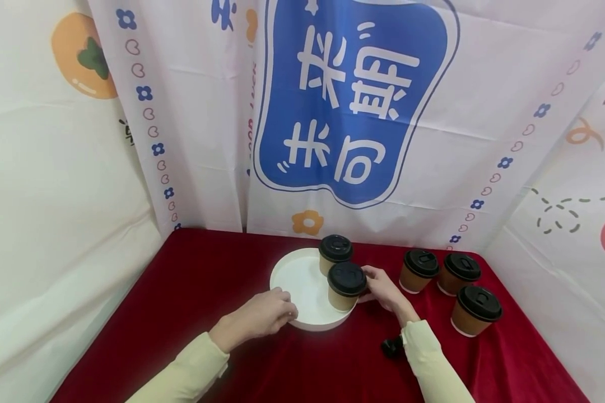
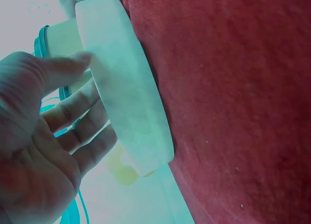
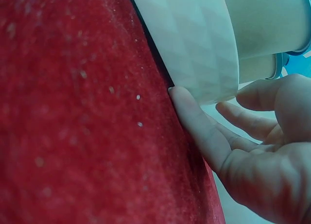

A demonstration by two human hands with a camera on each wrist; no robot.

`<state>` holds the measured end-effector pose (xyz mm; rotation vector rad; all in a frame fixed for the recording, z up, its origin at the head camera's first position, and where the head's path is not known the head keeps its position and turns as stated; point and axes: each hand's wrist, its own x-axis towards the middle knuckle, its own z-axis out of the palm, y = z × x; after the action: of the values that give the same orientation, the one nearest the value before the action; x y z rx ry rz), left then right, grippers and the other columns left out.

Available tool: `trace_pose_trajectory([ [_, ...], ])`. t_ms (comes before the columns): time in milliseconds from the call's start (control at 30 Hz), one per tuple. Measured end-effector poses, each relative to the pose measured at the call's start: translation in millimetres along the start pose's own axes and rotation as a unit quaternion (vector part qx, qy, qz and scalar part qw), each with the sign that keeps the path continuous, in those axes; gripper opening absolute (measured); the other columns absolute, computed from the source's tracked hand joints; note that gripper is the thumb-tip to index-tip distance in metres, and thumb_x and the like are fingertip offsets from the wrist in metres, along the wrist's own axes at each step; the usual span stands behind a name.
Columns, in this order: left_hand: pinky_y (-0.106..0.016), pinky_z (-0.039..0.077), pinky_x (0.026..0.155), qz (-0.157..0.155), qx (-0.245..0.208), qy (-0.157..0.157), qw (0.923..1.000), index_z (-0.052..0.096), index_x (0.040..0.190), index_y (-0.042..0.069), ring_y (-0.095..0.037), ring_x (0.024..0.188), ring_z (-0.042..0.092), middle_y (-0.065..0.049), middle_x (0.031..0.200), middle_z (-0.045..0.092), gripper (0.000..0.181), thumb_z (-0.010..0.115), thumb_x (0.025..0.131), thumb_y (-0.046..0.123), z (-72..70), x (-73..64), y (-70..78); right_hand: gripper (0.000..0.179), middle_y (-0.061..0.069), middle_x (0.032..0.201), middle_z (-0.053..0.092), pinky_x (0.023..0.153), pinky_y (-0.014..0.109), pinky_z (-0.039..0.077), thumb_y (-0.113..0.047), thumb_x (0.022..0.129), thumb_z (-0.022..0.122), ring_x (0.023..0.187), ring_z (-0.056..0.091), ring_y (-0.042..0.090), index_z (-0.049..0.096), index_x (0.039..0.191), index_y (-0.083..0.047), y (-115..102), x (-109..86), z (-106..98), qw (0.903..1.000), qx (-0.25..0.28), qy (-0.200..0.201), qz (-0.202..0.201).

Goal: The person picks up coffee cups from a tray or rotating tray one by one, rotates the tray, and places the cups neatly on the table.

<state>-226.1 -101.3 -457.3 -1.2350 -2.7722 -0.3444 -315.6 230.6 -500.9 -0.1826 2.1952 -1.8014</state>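
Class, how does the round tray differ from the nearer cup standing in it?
The tray is white; the nearer cup is tan with a black lid. The tray is wide and shallow; the cup is narrower and taller. The tray is open-topped; the cup is covered. Both are round.

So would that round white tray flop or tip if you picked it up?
The white tray looks stiff: its round rim holds shape, so it probably won't flop. It might dip to the right, since both cups on it stand on that side. They could topple, being narrower below.

Pale yellow wrist-length sleeves [image 1: 194,364]
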Motion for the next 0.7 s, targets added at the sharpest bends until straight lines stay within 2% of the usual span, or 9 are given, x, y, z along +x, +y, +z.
trace_pose_trajectory([
  [200, -0.018, 0.05, 0.071, 0.005, -0.013, -0.001, 0.9999, 0.071, 0.11, 0.024, -0.007, 0.084, 0.053, 0.005, 0.094, 0.065, 0.019, 0.068, 0.092, 0.028, 3.3, 9.5, 15.7, 0.029, 0.016, 0.109, 0.06, 0.071, 0.049, 0.06, -0.007, 0.101, 0.046, 0.088, 0.064, 0.023, 0.053, 0.127, 0.003, -0.6, 0.9, 1.5, 1.0, 0.005, 0.006, 0.004],
  [300, -0.018, 0.051, 0.071, 0.021, 0.004, 0.012, 0.9997, 0.068, 0.115, 0.024, -0.008, 0.084, 0.056, 0.004, 0.095, 0.065, 0.024, 0.069, 0.091, 0.029, 9.8, 15.0, 25.6, 0.028, 0.016, 0.109, 0.06, 0.071, 0.049, 0.06, -0.008, 0.101, 0.046, 0.088, 0.064, 0.022, 0.054, 0.126, 0.002, -0.5, 0.3, 2.4, 1.0, 0.003, 0.006, 0.003],
  [433, -0.018, 0.05, 0.068, 0.035, 0.047, 0.024, 0.998, 0.068, 0.113, 0.023, -0.009, 0.082, 0.058, 0.004, 0.091, 0.064, 0.023, 0.07, 0.09, 0.025, 18.1, 21.5, 33.9, 0.029, 0.016, 0.11, 0.059, 0.072, 0.049, 0.06, -0.01, 0.101, 0.047, 0.089, 0.064, 0.022, 0.053, 0.126, 0.003, -0.2, -0.3, 2.9, 1.0, 0.004, -0.001, -0.001],
  [533, -0.017, 0.05, 0.068, 0.027, 0.055, 0.011, 0.9981, 0.071, 0.109, 0.023, -0.008, 0.081, 0.058, 0.005, 0.089, 0.065, 0.019, 0.07, 0.09, 0.023, 22.3, 23.5, 37.1, 0.029, 0.016, 0.11, 0.06, 0.073, 0.049, 0.06, -0.011, 0.102, 0.047, 0.089, 0.065, 0.022, 0.053, 0.127, 0.003, 0.1, -0.9, 2.7, 1.0, 0.004, -0.008, -0.003],
  [700, -0.016, 0.049, 0.068, 0.012, 0.049, -0.002, 0.9987, 0.073, 0.108, 0.026, -0.008, 0.081, 0.057, 0.006, 0.088, 0.065, 0.019, 0.07, 0.09, 0.02, 21.5, 23.5, 38.6, 0.03, 0.016, 0.11, 0.06, 0.073, 0.049, 0.06, -0.012, 0.102, 0.047, 0.088, 0.066, 0.022, 0.052, 0.128, 0.003, -0.4, -1.2, 0.0, 0.9999, 0.002, -0.009, -0.007],
])
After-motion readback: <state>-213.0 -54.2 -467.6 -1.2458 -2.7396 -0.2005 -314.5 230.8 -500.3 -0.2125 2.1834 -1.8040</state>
